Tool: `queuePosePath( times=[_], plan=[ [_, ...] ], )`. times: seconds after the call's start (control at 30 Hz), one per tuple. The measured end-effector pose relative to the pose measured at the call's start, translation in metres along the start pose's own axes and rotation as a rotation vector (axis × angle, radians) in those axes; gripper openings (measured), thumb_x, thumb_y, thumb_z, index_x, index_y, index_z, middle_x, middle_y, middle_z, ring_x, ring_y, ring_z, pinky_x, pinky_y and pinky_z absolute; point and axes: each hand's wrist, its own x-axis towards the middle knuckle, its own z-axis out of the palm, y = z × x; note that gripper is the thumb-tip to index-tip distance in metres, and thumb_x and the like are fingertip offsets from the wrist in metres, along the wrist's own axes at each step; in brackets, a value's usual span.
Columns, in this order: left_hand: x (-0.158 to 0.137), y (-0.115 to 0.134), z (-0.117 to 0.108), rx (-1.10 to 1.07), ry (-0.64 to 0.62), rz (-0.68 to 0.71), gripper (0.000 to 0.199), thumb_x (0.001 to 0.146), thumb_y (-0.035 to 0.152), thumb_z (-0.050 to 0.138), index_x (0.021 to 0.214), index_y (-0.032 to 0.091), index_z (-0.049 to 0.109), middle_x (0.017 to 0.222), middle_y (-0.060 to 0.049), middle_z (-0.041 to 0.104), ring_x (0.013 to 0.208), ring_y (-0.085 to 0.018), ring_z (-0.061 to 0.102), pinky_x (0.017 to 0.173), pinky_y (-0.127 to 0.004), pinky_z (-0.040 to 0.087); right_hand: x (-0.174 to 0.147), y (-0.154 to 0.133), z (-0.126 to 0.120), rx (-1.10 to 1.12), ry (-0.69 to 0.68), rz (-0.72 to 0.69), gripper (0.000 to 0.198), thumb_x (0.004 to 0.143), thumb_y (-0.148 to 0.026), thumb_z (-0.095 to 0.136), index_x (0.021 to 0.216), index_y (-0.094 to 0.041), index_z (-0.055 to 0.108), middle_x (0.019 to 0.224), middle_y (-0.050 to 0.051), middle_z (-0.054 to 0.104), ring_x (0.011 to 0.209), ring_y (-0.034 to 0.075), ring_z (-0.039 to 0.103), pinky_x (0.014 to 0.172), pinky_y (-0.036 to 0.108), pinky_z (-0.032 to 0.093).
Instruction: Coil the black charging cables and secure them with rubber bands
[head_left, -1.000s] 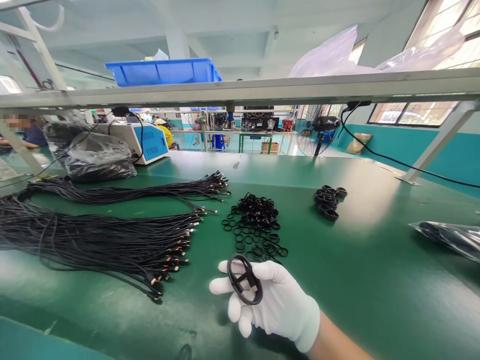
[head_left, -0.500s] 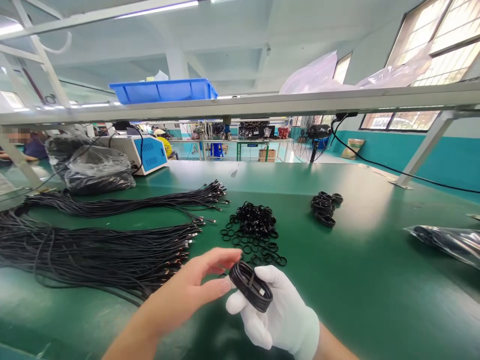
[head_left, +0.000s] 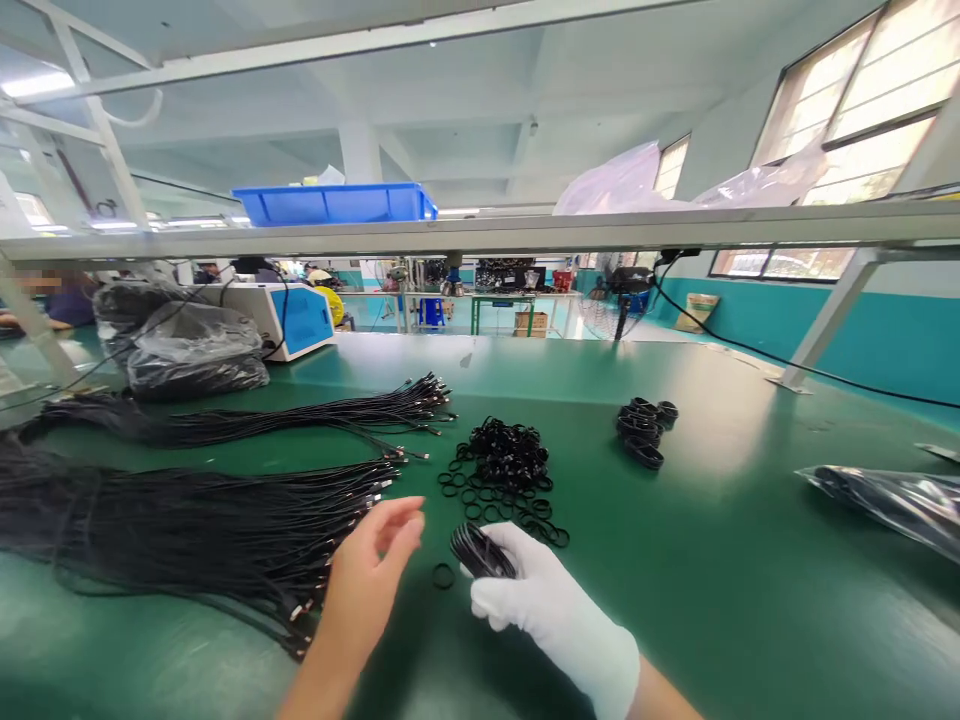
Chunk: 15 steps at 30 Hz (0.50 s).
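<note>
My right hand [head_left: 525, 590], in a white glove, grips a coiled black cable [head_left: 480, 552] between thumb and fingers, just above the green table. My left hand [head_left: 379, 545] is bare and apart from the coil, with fingers loosely curved and nothing visible in them. It is close to the connector ends of a large bundle of black cables [head_left: 202, 510]. One loose black rubber band [head_left: 443, 576] lies between my hands. Beyond them is a pile of black rubber bands [head_left: 506, 455], with single bands scattered around its near side.
Several coiled cables [head_left: 641, 432] lie right of the bands. A second cable bundle [head_left: 300, 420] stretches behind the first. A plastic bag [head_left: 199, 350] and a blue-and-white machine [head_left: 300, 318] stand back left; another plastic bag [head_left: 892, 500] lies right. A shelf [head_left: 480, 236] crosses overhead.
My left hand has moved left, away from the coil. My right hand has turned the coil and shifted slightly left. The loose band between my hands now shows.
</note>
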Motion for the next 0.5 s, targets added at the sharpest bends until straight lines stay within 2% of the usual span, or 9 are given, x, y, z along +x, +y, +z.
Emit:
queuePosePath(
  times=[0.07, 0.1, 0.2, 0.3, 0.37, 0.4, 0.5],
  plan=[
    [0.0, -0.016, 0.005, 0.137, 0.164, 0.021, 0.036, 0.079, 0.049, 0.05, 0.1, 0.021, 0.061, 0.095, -0.005, 0.065, 0.085, -0.023, 0.062, 0.081, -0.038, 0.046, 0.008, -0.005, -0.015, -0.115, 0.22, -0.099, 0.034, 0.067, -0.023, 0.058, 0.1, -0.016, 0.057, 0.083, 0.001, 0.06, 0.07, 0.013, 0.054, 0.061, 0.025, 0.043],
    [0.0, -0.023, 0.008, 0.196, 0.192, 0.031, 0.035, 0.078, 0.05, 0.051, 0.097, 0.022, 0.062, 0.091, -0.004, 0.065, 0.082, -0.023, 0.062, 0.079, -0.038, 0.047, 0.012, -0.009, -0.028, -0.184, 0.334, -0.145, 0.034, 0.071, -0.028, 0.057, 0.104, -0.017, 0.057, 0.088, 0.002, 0.061, 0.075, 0.014, 0.056, 0.065, 0.025, 0.044],
    [0.001, -0.036, 0.013, 0.284, 0.146, 0.08, 0.032, 0.077, 0.05, 0.049, 0.093, 0.025, 0.063, 0.087, -0.002, 0.066, 0.078, -0.022, 0.062, 0.075, -0.035, 0.048, 0.027, -0.017, -0.088, -0.386, 0.628, -0.139, 0.042, 0.077, -0.04, 0.055, 0.114, -0.02, 0.054, 0.098, 0.002, 0.062, 0.087, 0.017, 0.057, 0.077, 0.028, 0.045],
    [0.0, -0.038, 0.016, 0.316, 0.075, 0.125, 0.031, 0.078, 0.05, 0.048, 0.091, 0.026, 0.063, 0.086, -0.001, 0.067, 0.076, -0.02, 0.063, 0.07, -0.03, 0.051, 0.037, -0.007, -0.159, -0.532, 0.847, 0.025, 0.046, 0.076, -0.036, 0.059, 0.117, -0.015, 0.053, 0.098, 0.008, 0.061, 0.09, 0.022, 0.057, 0.081, 0.036, 0.044],
    [-0.001, -0.037, 0.019, 0.338, 0.04, 0.142, 0.03, 0.079, 0.05, 0.048, 0.09, 0.027, 0.063, 0.086, 0.0, 0.068, 0.076, -0.019, 0.064, 0.067, -0.028, 0.051, 0.04, 0.009, -0.199, -0.637, 0.946, 0.132, 0.045, 0.078, -0.032, 0.06, 0.118, -0.014, 0.051, 0.109, 0.012, 0.057, 0.097, 0.024, 0.055, 0.086, 0.041, 0.043],
    [-0.001, -0.037, 0.02, 0.35, 0.028, 0.151, 0.029, 0.08, 0.049, 0.048, 0.09, 0.027, 0.063, 0.087, 0.001, 0.068, 0.077, -0.018, 0.064, 0.067, -0.027, 0.052, 0.041, 0.018, -0.214, -0.685, 0.969, 0.171, 0.041, 0.081, -0.032, 0.058, 0.118, -0.015, 0.05, 0.115, 0.011, 0.054, 0.101, 0.022, 0.054, 0.088, 0.043, 0.043],
    [-0.003, -0.037, 0.026, 0.385, 0.002, 0.183, 0.026, 0.081, 0.048, 0.049, 0.091, 0.028, 0.063, 0.086, 0.003, 0.068, 0.077, -0.016, 0.065, 0.064, -0.022, 0.052, 0.047, 0.04, -0.246, -0.808, 0.994, 0.221, 0.035, 0.086, -0.034, 0.053, 0.117, -0.017, 0.05, 0.119, 0.009, 0.052, 0.105, 0.022, 0.053, 0.09, 0.045, 0.043]
  ],
)
